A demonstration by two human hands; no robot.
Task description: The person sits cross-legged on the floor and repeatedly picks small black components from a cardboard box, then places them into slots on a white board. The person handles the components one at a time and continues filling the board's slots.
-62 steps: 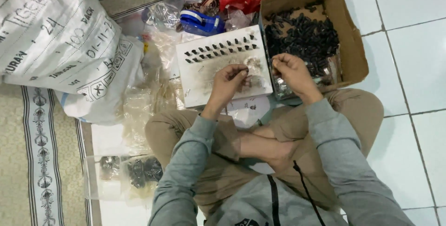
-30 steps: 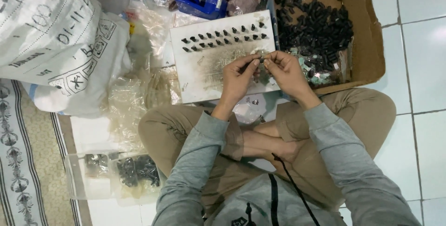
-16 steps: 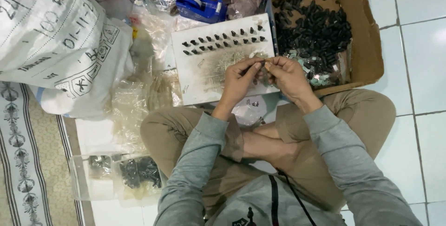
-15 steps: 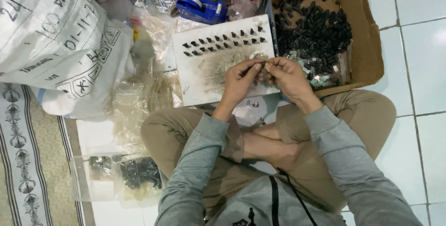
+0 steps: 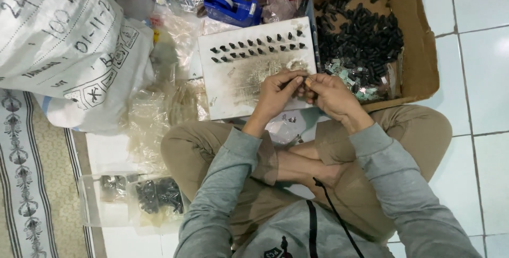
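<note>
1. The left hand (image 5: 277, 92) is curled, its fingertips pinched together on a small tan piece (image 5: 307, 82) held between the two hands.
2. The right hand (image 5: 330, 92) is likewise closed, thumb and fingers pinching the same small piece from the other side; the two hands touch at the fingertips.
3. The piece sits over the near right corner of a white board (image 5: 238, 83) that lies on the tiled floor (image 5: 477, 78) in front of the person's crossed legs.
4. Two rows of small black parts (image 5: 258, 46) stand along the far edge of the board.
5. A cardboard box (image 5: 421, 51) lies just beside the board's right edge, filled with more black parts and a few pale green ones at its near side.
6. A blue tape dispenser (image 5: 231, 7) lies beyond the board's far edge.
7. A big white printed sack (image 5: 63, 46) lies at the far left, partly on a patterned mat (image 5: 26, 184).
8. Clear plastic bags (image 5: 159, 115) lie left of the board; one (image 5: 154, 197) by the left knee holds dark parts.
</note>
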